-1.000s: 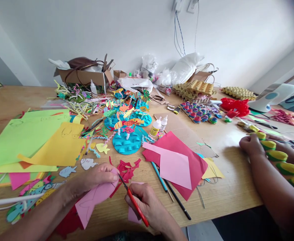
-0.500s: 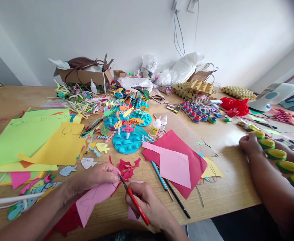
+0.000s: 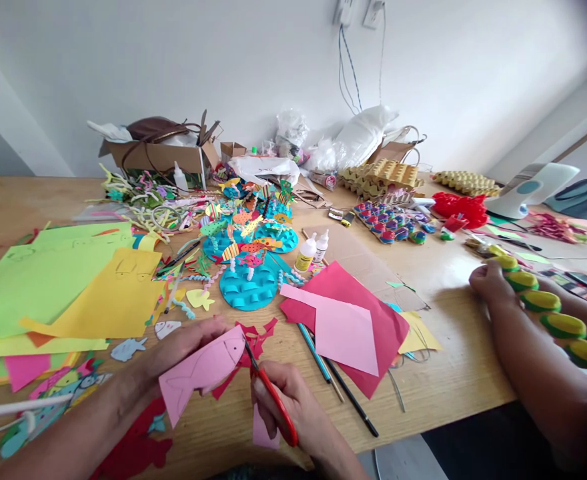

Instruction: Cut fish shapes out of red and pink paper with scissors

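Observation:
My left hand (image 3: 183, 343) grips a pink paper sheet with a fish outline drawn on it (image 3: 203, 370), lifted off the wooden table (image 3: 463, 373). My right hand (image 3: 286, 403) is closed on red-handled scissors (image 3: 272, 400), whose blades meet the pink paper at the fish's head end. Red paper scraps (image 3: 256, 333) lie just behind the blades. A small pink offcut (image 3: 262, 432) lies under my right hand.
Green and yellow sheets (image 3: 58, 280) lie at left, red and pink sheets (image 3: 343, 320) with pencils at centre right. Blue discs with paper fish (image 3: 248, 287), glue bottles (image 3: 306, 252), egg cartons (image 3: 381, 175) and boxes sit behind. Another person's hands (image 3: 488, 283) hold a yellow-green piece (image 3: 543, 303) at right.
My left hand has raised and turned the pink fish paper toward the scissors. The scissors have shifted slightly. The view has drifted a little to the right.

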### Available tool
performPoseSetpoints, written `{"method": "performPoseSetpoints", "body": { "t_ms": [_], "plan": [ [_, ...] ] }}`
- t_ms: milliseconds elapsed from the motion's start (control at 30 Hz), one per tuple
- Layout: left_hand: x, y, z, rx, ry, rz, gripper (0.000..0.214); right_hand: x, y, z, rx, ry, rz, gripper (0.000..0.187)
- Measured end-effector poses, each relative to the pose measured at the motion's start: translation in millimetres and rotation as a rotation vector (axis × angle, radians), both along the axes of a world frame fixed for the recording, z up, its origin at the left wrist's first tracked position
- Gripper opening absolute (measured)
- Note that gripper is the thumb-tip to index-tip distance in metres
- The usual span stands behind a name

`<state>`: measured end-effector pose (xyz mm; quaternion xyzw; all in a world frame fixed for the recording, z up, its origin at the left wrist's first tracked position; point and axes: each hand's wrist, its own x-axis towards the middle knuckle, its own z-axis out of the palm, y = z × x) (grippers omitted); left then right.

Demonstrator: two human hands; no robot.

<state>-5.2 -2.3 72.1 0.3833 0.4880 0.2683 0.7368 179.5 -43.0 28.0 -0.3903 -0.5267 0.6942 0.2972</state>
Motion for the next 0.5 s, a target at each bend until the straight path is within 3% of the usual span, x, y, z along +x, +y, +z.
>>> {"method": "performPoseSetpoints", "body": {
  "t_ms": [67,100,200,367,500],
  "plan": [
    [3,-4,-3.9,-0.064,-0.145,0.080,0.038,-4,1,-2.0,-0.030,0.050,-0.059,0.047],
    [4,-7,-6.7,-0.042,-0.201,0.152,0.035,-6,2,-2.7,-0.035,0.072,-0.079,0.048],
    [11,-19,-15.2,0.104,-0.306,0.209,0.043,-14,3,-3.5,-0.013,0.122,-0.128,0.052],
    [23,-29,-21.4,0.300,-0.070,0.280,0.024,-23,3,-2.2,0.005,0.126,-0.152,0.053],
    [26,-27,-26.0,0.346,0.124,0.374,0.028,-28,1,-1.3,-0.002,0.145,-0.146,0.053]
  ]
}}
